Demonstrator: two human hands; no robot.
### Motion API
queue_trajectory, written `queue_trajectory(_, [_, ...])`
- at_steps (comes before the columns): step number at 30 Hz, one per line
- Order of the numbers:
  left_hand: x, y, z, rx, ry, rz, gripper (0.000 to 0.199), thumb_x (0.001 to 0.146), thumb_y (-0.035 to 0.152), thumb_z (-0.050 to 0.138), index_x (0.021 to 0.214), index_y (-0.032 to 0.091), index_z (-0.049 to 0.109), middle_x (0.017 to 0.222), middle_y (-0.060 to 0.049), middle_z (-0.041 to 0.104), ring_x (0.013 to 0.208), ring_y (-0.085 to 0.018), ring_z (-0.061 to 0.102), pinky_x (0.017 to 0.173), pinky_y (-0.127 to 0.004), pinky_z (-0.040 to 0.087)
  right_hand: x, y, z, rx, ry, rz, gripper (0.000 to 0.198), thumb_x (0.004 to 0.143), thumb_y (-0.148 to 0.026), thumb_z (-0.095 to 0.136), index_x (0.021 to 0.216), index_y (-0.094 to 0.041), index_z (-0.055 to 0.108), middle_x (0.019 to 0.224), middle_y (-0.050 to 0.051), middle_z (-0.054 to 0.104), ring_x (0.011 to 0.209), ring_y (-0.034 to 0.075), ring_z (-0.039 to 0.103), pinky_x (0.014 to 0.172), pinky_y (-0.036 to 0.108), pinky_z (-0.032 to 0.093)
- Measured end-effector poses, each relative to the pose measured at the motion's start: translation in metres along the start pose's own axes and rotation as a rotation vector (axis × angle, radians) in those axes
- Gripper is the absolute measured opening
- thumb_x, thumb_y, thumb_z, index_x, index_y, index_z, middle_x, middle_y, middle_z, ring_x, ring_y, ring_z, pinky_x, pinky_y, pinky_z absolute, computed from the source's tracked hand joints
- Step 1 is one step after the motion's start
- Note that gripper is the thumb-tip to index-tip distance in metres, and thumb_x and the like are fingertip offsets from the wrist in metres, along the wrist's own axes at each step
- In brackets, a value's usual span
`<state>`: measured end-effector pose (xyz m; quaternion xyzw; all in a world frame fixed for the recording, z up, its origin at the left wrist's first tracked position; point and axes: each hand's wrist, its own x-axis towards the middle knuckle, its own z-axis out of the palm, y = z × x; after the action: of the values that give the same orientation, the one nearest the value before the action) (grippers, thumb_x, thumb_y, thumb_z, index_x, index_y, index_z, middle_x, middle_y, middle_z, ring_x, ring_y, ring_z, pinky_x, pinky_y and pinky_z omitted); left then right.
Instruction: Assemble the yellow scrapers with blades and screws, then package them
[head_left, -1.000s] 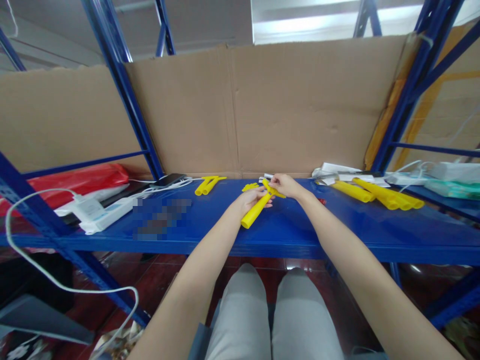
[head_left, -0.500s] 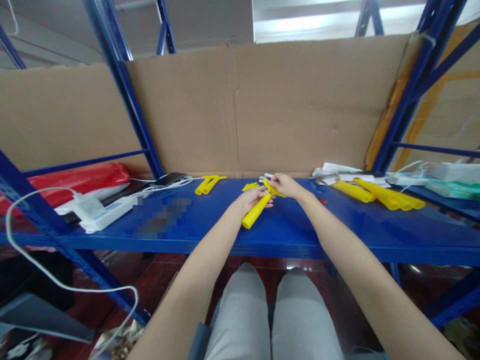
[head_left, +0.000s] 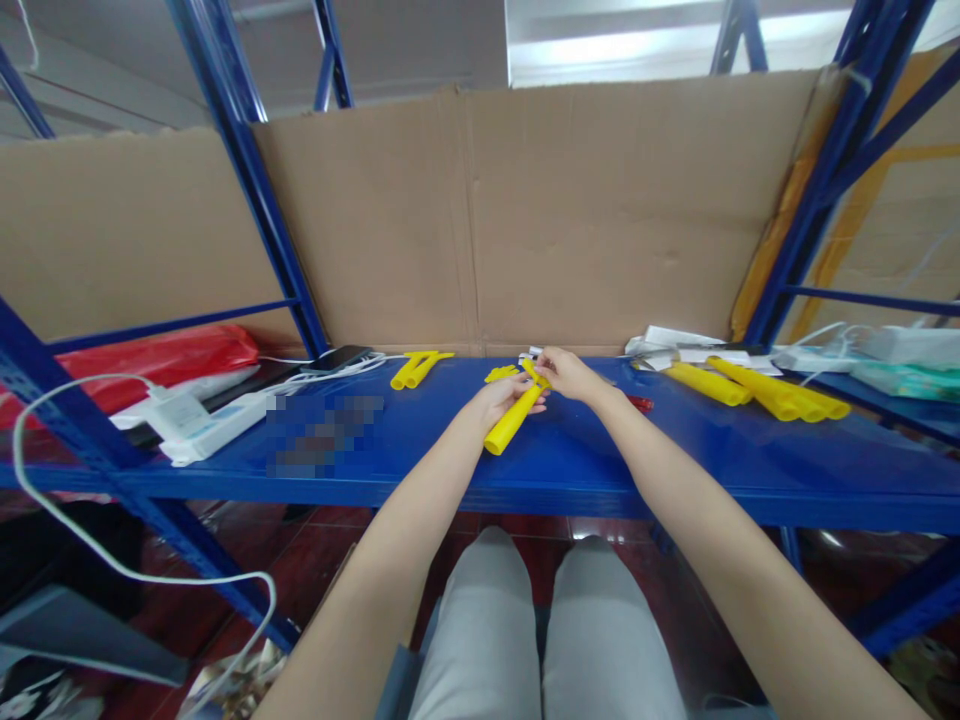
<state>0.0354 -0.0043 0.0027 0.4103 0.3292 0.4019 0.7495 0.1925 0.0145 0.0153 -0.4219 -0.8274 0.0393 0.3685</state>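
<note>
My left hand [head_left: 495, 400] is wrapped around a yellow tapered tube [head_left: 511, 422], its wide open end pointing down toward me. At the tube's narrow far end, my right hand [head_left: 564, 373] pinches a small yellow piece [head_left: 541, 383] against it. Fingers partly cover that piece, so its exact shape and how it joins the tube cannot be made out. Just beyond my left hand, some small yellow parts [head_left: 500, 373] lie on the blue shelf [head_left: 435, 440]. A small white object [head_left: 529, 356] sits behind my fingers.
Two yellow tubes [head_left: 412, 371] lie to the left, and several more [head_left: 780, 392] at the right near white papers [head_left: 679, 345]. A red object [head_left: 640, 403] is by my right forearm. A white power strip [head_left: 217, 428] with cables stands left. Cardboard [head_left: 585, 210] walls the back.
My right hand has shifted slightly, and the small yellow piece beside the tube shows less below its fingers. The left hand keeps holding the tube in nearly the same place.
</note>
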Motion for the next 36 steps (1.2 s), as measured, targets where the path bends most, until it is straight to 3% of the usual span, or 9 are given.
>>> queue_trajectory(11, [0.006,-0.002,-0.008,0.008,-0.014,0.011,0.055,0.082,-0.002,0.050,0.133,0.018,0.042,0.089,-0.009,0.067,0.066,-0.017,0.067,0.066,-0.034,0.058,0.000,0.002,0.004,0.018,-0.008,0.106,0.010,0.081,-0.014,0.045,0.073,-0.019,0.048,0.077,0.003,0.060,0.068,0.013,0.050,0.067,0.025,0.040])
queue_trajectory(20, [-0.002,-0.001,-0.002,0.103,-0.012,0.003,0.054,0.087,-0.001,0.041,0.138,0.017,0.037,0.085,-0.008,0.066,0.065,-0.016,0.066,0.069,-0.033,0.057,0.003,0.004,-0.002,0.042,0.001,0.173,0.013,0.089,-0.019,0.040,0.077,-0.019,0.046,0.077,0.004,0.058,0.070,0.014,0.051,0.066,0.024,0.040])
queue_trajectory(28, [0.005,-0.003,-0.008,0.089,-0.038,-0.025,0.049,0.086,0.002,0.047,0.132,0.019,0.042,0.086,-0.009,0.067,0.063,-0.016,0.067,0.062,-0.032,0.058,0.002,-0.001,-0.002,0.012,-0.053,0.188,0.017,0.091,-0.018,0.039,0.076,-0.018,0.048,0.080,0.007,0.062,0.071,0.015,0.054,0.067,0.024,0.040])
queue_trajectory(36, [0.009,-0.004,-0.013,0.085,-0.038,-0.022,0.057,0.083,0.001,0.051,0.137,0.019,0.041,0.084,-0.009,0.066,0.065,-0.018,0.067,0.061,-0.034,0.059,-0.002,-0.006,-0.003,-0.114,-0.133,0.118,0.019,0.089,-0.014,0.042,0.074,-0.017,0.051,0.077,0.008,0.063,0.067,0.014,0.054,0.064,0.023,0.039])
